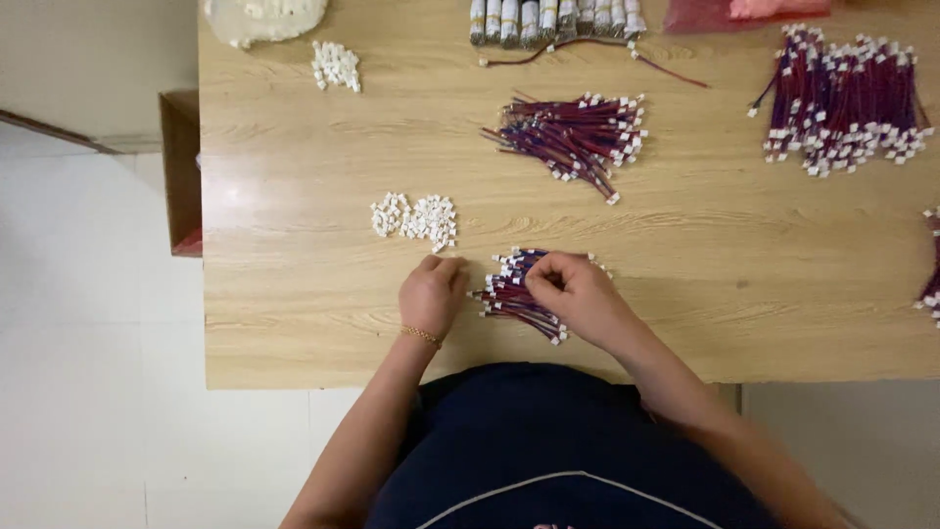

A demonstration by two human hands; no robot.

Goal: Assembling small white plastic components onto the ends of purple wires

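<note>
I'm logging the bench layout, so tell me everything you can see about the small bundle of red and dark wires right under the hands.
The small bundle of red and dark wires lies flat on the light wooden table near its front edge, the short, thin leads running roughly side by side and tipped with small white plastic connectors. The right hand rests on its right part, fingers curled into the wires. The left hand sits just left of it; whether it touches is unclear.
</note>
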